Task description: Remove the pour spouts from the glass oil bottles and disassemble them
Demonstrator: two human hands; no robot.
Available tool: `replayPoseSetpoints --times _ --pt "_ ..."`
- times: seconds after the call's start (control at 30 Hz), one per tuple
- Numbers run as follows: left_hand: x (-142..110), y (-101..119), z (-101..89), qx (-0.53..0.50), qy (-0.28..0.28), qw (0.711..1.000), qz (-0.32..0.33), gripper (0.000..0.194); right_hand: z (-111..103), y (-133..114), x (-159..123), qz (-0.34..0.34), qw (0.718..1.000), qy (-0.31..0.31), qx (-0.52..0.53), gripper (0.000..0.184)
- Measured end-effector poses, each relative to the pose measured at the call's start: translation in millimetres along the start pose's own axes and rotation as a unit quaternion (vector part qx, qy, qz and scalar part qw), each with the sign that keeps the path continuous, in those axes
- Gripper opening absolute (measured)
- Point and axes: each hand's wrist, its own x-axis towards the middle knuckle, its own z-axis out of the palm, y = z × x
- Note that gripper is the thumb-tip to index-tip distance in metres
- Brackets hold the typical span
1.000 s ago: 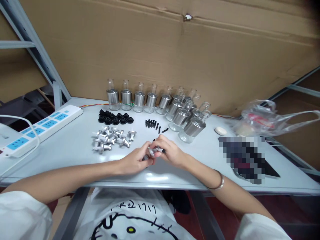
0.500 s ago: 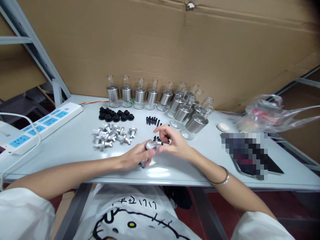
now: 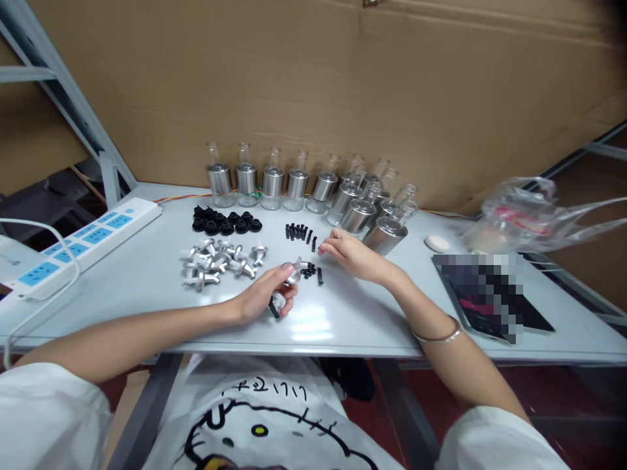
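Note:
My left hand [image 3: 264,294] is closed around a silver metal pour spout [image 3: 292,275], its narrow end pointing right. A pale round piece with a black end [image 3: 277,304] shows below, at the same fingers; I cannot tell whether it belongs to the same spout. My right hand [image 3: 355,256] hovers over the table with loosely bent fingers, and nothing visible is in them. Its fingertips are beside a small black tube [image 3: 314,245]. Another black tube [image 3: 320,277] lies below that hand. Several small black pieces [image 3: 308,271] are clustered behind the spout.
More silver spouts [image 3: 210,261] lie in a pile at left, black rubber stoppers [image 3: 228,223] behind them. Black tubes [image 3: 296,231] form a row. Glass-and-metal bottles [image 3: 272,183] line the back. A power strip [image 3: 93,238] sits left; a tablet-like device [image 3: 470,313] and plastic bag [image 3: 519,219] sit right.
My right hand has left the spout's tip and moved right and away from me, towards the black tubes. My left hand still holds the spout. The view has shifted slightly.

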Motion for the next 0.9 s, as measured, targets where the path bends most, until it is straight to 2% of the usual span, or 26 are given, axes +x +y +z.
replayPoseSetpoints --times 0.1,0.17,0.23,0.33,0.4,0.47,0.57,0.63,0.73,0.8,0.9 --pt "-0.1 -0.4 -0.2 -0.001 0.000 1.000 0.001 0.043 -3.0 1.9 0.5 0.009 0.999 -0.008 -0.040 0.022" --pt "-0.1 -0.9 -0.4 0.003 0.002 1.000 0.004 0.042 -7.7 1.4 0.2 -0.012 0.999 -0.035 -0.009 0.017" --pt "-0.2 -1.2 -0.6 0.009 0.002 1.000 0.008 0.041 -13.1 -1.3 -1.0 -0.043 0.992 -0.104 0.057 0.016" --pt "0.0 -1.2 -0.7 0.017 -0.002 1.000 0.015 0.040 -19.7 -5.4 -4.3 -0.063 0.963 -0.219 0.141 0.021" --pt "0.1 -1.1 -0.7 0.022 -0.005 1.000 0.021 0.039 -21.9 -5.0 -6.2 -0.052 0.954 -0.255 0.147 0.024" --pt "0.3 -1.2 -0.6 0.025 -0.007 0.999 0.027 0.039 -21.9 -1.7 -6.8 -0.027 0.967 -0.228 0.109 0.024" --pt "0.4 -1.7 -0.9 0.027 -0.011 0.999 0.032 0.039 -16.6 3.7 -3.9 0.017 0.992 -0.125 -0.007 0.023" --pt "0.3 -2.0 -1.1 0.027 -0.011 0.999 0.032 0.038 -10.5 4.7 -0.2 0.053 0.993 -0.072 -0.080 0.017" --pt "0.0 -1.8 -1.3 0.028 -0.010 0.999 0.033 0.038 -2.2 2.8 4.7 0.093 0.987 -0.039 -0.127 0.011" --pt "-0.3 -1.4 -1.3 0.028 -0.009 0.999 0.031 0.039 1.6 2.4 6.4 0.088 0.987 -0.030 -0.131 0.011" --pt "-0.3 -0.8 -1.0 0.027 -0.008 0.999 0.026 0.039 6.5 5.6 7.6 0.030 0.992 -0.017 -0.124 0.017"
